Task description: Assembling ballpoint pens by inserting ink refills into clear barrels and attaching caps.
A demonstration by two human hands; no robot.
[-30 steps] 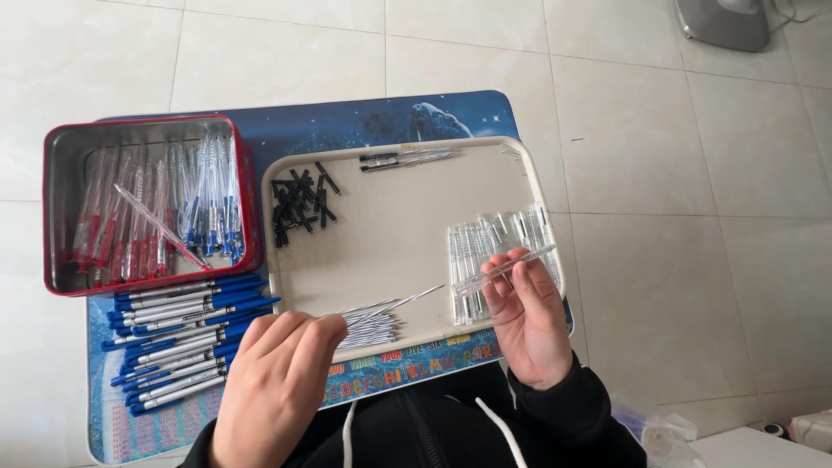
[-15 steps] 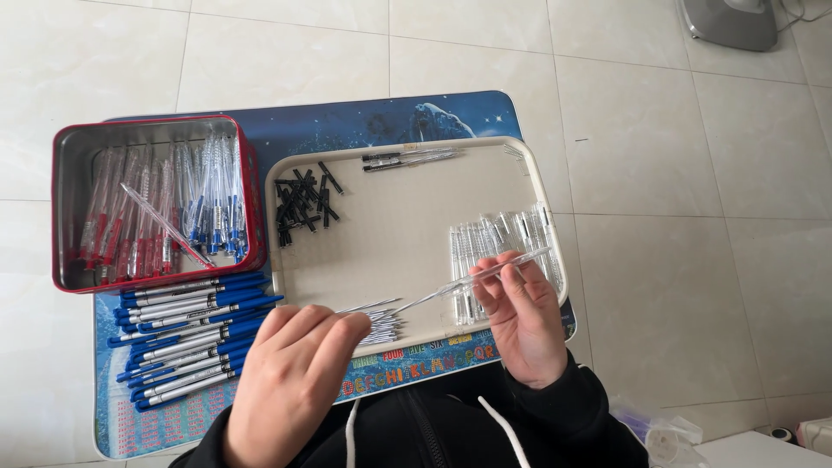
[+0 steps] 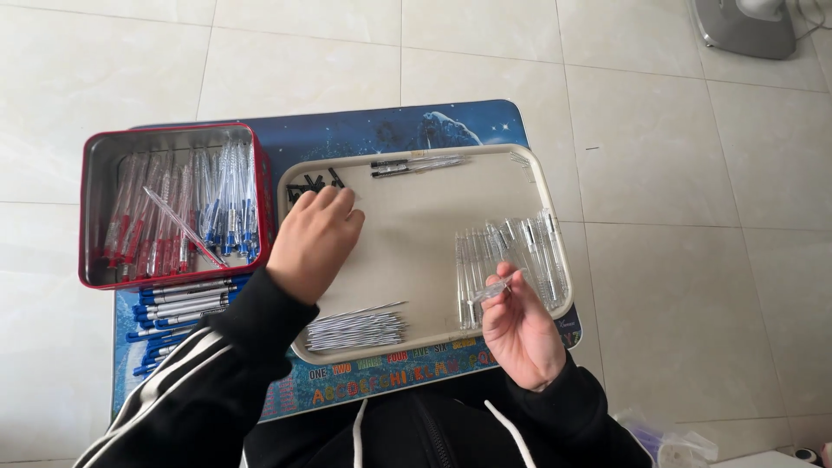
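A cream tray (image 3: pixel 416 342) lies on a small blue table. My left hand (image 3: pixel 314 243) reaches over the tray's upper left corner, its fingertips on a pile of small black pen caps (image 3: pixel 310 184); whether it grips one is hidden. My right hand (image 3: pixel 518 325) is at the tray's lower right edge, holding a clear pen barrel (image 3: pixel 490 291) between thumb and fingers. Above that hand lies a row of clear pen barrels (image 3: pixel 511 256). A bundle of thin pen refills (image 3: pixel 357 329) rests at the tray's front edge. Two assembled pens (image 3: pixel 418 165) lie at the tray's far edge.
A red metal tin (image 3: pixel 94 217) with several red and blue pens stands left of the tray. Blue-capped pens (image 3: pixel 178 308) lie stacked on the blue table (image 3: pixel 390 130) in front of the tin. White floor tiles surround the table; a grey fan base (image 3: pixel 745 30) is at top right.
My left hand has moved from the refill bundle at the tray's front up to the black caps. My right hand now holds the barrel nearly end-on, lower at the tray's edge.
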